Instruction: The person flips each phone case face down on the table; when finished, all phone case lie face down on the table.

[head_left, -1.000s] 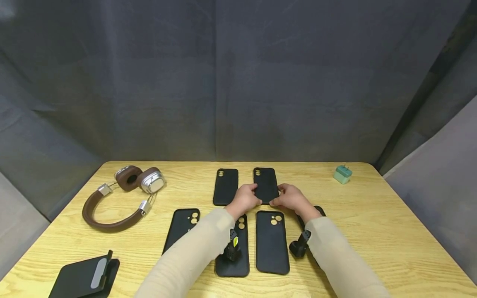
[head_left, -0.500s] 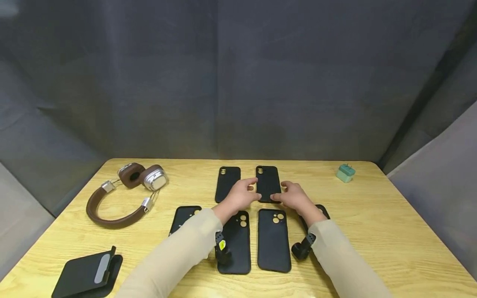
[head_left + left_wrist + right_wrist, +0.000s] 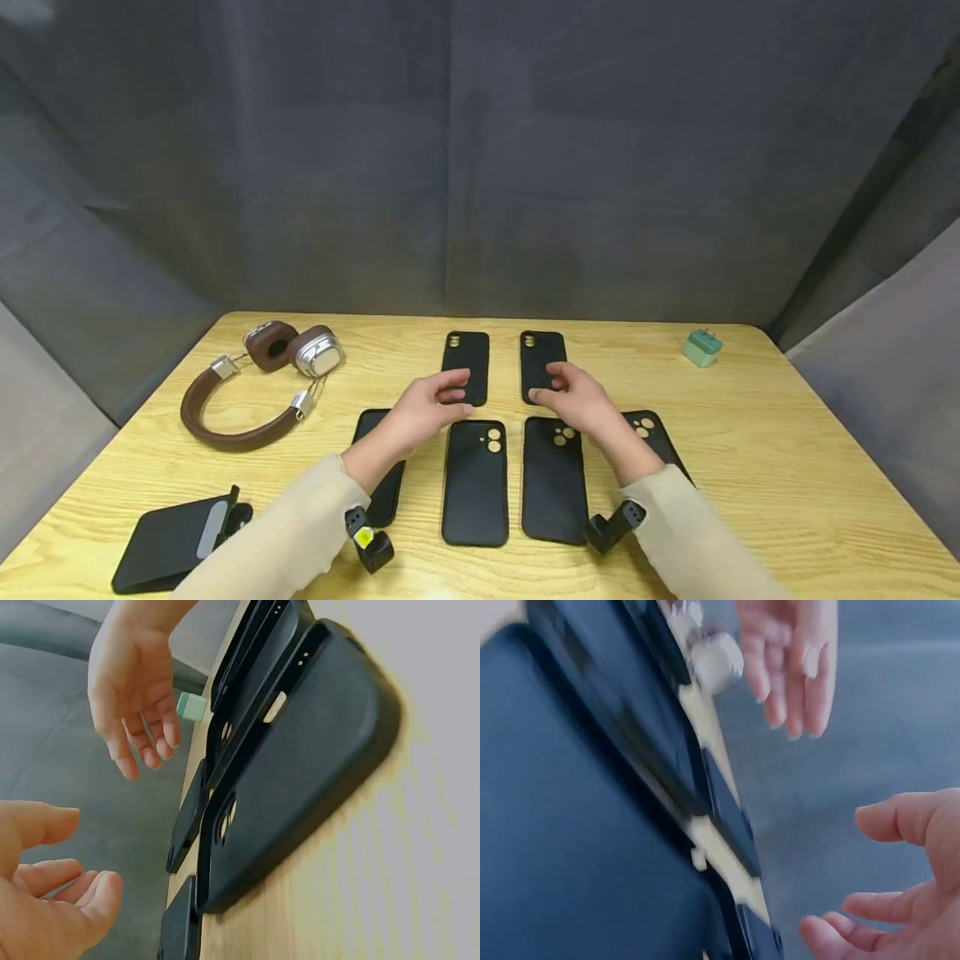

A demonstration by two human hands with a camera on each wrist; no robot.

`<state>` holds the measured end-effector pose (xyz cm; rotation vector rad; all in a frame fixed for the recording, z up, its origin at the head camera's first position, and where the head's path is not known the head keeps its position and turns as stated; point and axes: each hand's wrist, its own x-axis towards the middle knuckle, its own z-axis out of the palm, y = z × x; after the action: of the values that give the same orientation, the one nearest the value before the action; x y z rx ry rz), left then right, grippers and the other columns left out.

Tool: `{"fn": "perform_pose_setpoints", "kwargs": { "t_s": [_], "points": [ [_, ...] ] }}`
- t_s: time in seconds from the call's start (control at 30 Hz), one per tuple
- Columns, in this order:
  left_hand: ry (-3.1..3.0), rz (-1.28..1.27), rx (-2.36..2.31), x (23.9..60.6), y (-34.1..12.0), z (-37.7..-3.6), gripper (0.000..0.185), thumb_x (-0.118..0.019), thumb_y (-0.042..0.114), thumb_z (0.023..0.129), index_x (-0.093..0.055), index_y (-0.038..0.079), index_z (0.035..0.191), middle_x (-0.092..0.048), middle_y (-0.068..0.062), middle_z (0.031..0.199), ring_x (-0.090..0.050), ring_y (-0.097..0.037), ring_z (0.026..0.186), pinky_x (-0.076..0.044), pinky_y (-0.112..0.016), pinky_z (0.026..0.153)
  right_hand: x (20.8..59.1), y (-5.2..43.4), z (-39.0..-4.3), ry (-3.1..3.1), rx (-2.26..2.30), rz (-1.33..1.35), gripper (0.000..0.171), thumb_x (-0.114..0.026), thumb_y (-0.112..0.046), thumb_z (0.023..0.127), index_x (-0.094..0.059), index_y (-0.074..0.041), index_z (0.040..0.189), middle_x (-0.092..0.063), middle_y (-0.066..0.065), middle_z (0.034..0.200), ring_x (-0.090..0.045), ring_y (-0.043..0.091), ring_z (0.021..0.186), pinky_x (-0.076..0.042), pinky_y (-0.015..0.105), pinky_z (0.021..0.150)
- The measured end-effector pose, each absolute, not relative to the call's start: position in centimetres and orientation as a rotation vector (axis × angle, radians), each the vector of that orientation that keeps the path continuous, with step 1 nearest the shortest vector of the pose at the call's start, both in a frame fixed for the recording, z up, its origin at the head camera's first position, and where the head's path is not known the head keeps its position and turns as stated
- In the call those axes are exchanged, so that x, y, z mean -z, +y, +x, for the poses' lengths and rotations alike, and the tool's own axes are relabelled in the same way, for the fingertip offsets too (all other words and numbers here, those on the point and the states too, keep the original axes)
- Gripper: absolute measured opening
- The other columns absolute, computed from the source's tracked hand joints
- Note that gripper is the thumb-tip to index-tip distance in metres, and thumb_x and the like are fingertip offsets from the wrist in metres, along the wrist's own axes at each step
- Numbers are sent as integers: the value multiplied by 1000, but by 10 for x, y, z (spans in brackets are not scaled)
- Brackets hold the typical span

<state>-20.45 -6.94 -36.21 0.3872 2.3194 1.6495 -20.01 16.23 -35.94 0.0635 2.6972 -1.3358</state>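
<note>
Hovering empty, fingers relaxed: left hand [image 3: 420,412], right hand [image 3: 573,400] over six black phone cases [image 3: 475,482].

six black phone cases lie on the table: two in the far row [image 3: 465,367] [image 3: 542,360] and four in the near row [image 3: 381,479] [image 3: 475,482] [image 3: 555,479] [image 3: 656,442]. one pair of brown headphones [image 3: 255,387]. one green charger plug [image 3: 702,347]. one black folding stand [image 3: 180,542]. two hands [image 3: 420,412] [image 3: 577,404].

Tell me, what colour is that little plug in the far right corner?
The plug is mint green, clearest in the head view.
</note>
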Motion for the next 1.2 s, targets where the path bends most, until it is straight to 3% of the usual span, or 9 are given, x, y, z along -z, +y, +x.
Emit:
{"fn": "perform_pose_setpoints", "kwargs": {
  "t_s": [0.17,0.27,0.6,0.9,1.2],
  "points": [
    [2330,365,-1670,361,-101,-191,53,-59,3,88,-42,2,138,-44,-17,138,-47,-32,122,-44,-41,95,359,139,-183,2556,1519,-78,55,-63,-20,87,-43,1,134,-55,16,107,-55,25,91,-48,40,79],
    [2345,339,-1662,359,-122,-185,53,-58,5,89,-41,2,138,-43,-19,138,-47,-33,122,-43,-42,97,360,125,-173,2401,1630,-182,57,-64,-18,86,-41,2,135,-57,13,99,-60,25,87,-50,39,81],
    [2495,213,-1519,365,-172,-162,54,-58,8,90,-38,-1,139,-41,-25,137,-45,-38,122,-46,-41,91,369,79,-157,2078,1718,-299,61,-63,-13,86,-35,4,138,-61,11,94,-62,29,89,-53,37,77],
    [2589,53,-1415,384,-191,-157,55,-60,8,88,-39,-5,137,-44,-28,133,-49,-40,117,-48,-41,89,383,46,-150,1941,1707,-311,63,-63,-4,82,-34,6,137,-65,8,83,-61,16,70,-54,34,71],
    [2515,-39,-1506,397,-197,-162,50,-58,-1,87,-41,-11,132,-51,-26,116,-57,-29,101,-52,-34,75,392,23,-149,1968,1639,-191,65,-67,1,79,-37,4,137,-64,12,78,-66,22,69,-55,34,67]
  ]
}}
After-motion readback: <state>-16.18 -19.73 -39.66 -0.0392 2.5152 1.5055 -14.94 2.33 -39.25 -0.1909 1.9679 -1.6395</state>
